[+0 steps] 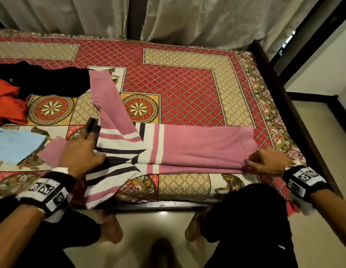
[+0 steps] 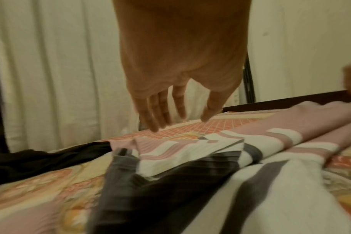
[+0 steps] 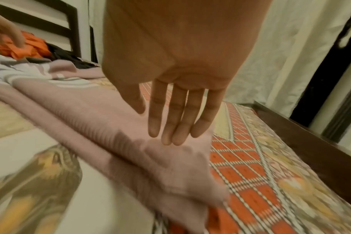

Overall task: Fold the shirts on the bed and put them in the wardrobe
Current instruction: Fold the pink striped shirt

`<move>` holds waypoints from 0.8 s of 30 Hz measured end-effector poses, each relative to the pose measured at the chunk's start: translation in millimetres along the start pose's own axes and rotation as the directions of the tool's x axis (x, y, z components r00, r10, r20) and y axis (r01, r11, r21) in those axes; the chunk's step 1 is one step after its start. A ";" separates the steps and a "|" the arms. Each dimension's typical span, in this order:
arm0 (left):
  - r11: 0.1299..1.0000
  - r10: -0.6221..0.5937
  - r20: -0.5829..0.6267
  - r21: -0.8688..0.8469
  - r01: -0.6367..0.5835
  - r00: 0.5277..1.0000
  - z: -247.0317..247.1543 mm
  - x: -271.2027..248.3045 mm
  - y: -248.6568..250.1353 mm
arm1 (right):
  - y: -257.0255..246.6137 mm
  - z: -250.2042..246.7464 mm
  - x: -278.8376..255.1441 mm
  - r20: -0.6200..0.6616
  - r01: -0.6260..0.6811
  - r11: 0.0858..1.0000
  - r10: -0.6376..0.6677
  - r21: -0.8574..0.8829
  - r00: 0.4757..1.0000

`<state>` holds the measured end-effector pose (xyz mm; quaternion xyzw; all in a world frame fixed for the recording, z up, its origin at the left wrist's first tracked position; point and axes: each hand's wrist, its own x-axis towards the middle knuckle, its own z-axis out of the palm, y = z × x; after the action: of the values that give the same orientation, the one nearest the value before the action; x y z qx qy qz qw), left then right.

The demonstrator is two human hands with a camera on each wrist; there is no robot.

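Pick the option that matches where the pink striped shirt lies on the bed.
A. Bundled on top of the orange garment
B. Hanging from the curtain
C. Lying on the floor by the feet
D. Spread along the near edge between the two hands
D: the pink striped shirt stretches along the near edge of the bed, with the left hand at its striped end and the right hand at its plain pink end.
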<state>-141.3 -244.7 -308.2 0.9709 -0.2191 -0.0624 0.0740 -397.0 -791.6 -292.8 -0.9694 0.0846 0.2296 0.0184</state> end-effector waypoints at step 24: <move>0.815 0.577 0.090 0.003 -0.579 0.812 74.0 31.7 87.3 | -435.4 -166.8 396.0 -0.028 -0.023 0.262 0.189 0.965 0.982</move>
<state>-160.6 -345.1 -368.8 0.8560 -0.5074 -0.0747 0.0655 100.4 -436.8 -322.7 -0.7661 0.2717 0.0653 0.5789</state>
